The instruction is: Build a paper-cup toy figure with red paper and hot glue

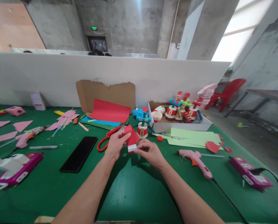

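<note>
1 view, from a camera worn on the person's head, facing forward and tilted down over the green table. Both forearms enter from the bottom edge, and the left hand and right hand sit close below the lens at mid-frame. The wide lens bows the white partition behind the table and reaches the concrete wall far beyond it

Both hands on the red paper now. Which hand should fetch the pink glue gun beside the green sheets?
Right, most likely. The right hand is closest to the glue gun, with only bare table between them, while the left hand grips the bulk of the red paper.
</note>
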The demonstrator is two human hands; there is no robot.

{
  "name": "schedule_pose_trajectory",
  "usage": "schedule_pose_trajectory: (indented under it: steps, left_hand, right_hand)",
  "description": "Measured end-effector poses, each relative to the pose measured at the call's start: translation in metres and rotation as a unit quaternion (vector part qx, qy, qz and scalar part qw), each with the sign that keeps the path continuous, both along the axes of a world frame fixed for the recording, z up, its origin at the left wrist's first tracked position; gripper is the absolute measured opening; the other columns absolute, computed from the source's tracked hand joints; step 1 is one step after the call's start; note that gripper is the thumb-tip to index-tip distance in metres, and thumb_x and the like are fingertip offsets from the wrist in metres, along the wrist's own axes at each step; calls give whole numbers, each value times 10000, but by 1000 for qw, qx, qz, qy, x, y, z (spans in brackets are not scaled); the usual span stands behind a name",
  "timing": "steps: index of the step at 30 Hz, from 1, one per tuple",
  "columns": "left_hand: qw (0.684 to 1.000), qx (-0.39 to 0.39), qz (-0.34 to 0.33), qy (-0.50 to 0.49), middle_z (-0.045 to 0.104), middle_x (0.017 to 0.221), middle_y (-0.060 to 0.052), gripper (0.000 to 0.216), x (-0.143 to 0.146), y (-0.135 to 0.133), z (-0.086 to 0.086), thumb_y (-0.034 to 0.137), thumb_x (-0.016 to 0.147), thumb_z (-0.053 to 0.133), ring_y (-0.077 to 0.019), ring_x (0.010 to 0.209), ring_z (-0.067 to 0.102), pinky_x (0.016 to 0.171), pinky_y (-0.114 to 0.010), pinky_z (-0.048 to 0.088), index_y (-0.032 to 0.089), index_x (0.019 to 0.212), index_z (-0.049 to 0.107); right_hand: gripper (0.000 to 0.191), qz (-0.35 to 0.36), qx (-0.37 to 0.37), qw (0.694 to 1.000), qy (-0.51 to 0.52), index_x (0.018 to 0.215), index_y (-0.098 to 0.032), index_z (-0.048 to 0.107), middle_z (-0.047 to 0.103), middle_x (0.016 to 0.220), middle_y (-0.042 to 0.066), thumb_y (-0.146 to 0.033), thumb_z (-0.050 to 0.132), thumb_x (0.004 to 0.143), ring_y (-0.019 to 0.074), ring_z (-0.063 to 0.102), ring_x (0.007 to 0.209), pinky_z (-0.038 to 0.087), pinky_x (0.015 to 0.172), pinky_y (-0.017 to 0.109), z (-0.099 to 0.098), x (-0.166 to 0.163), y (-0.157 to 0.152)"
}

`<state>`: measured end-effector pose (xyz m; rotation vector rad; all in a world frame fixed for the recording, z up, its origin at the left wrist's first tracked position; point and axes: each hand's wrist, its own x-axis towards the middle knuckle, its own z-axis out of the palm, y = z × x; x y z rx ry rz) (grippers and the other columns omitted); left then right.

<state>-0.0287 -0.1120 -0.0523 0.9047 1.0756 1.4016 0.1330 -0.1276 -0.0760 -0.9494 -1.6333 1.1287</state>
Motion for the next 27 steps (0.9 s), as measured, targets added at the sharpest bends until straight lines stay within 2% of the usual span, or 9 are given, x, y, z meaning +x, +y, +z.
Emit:
schedule_pose_trajectory:
  steps: [8, 12, 19, 27]
  left_hand:
    - [995, 85, 19, 45, 641, 600, 14, 299, 5, -1, -2, 386, 556, 799, -99, 543, 514, 535, -218, 427, 143, 663, 661]
    - [990, 113, 25, 77, 584, 558, 35, 256, 6, -1, -4, 349, 591, 775, -88, 543, 472, 537, -210, 399, 149, 600, 616]
    - [990, 106, 35, 88, 533, 545, 50, 261, 6, 0, -8, 352, 602, 766, -83, 534, 436, 515, -205, 377, 156, 596, 594]
    - [989, 119, 39, 73, 549, 584, 46, 265, 7, -1, -9, 360, 625, 764, -85, 567, 446, 559, -203, 405, 160, 618, 591]
  right_hand:
    - [204, -32, 14, 999, -5, 677, -184, 720, 558, 824, 19, -384, 761, 677, 93, 439, 607, 401, 584, 267, -4, 1, 3]
    - [221, -31, 0, 1000, -1, 690, -183, 723, 584, 891, 32, -400, 760, 683, 85, 447, 602, 408, 565, 257, -4, 1, 3]
    - [200, -8, 2, 1000, 6, 688, -191, 731, 594, 882, 32, -388, 765, 682, 118, 513, 690, 443, 643, 278, -3, -1, 1]
    - [183, -27, -2, 999, 20, 717, -193, 740, 589, 811, 17, -372, 761, 687, 113, 488, 646, 408, 604, 274, -9, -2, 3]
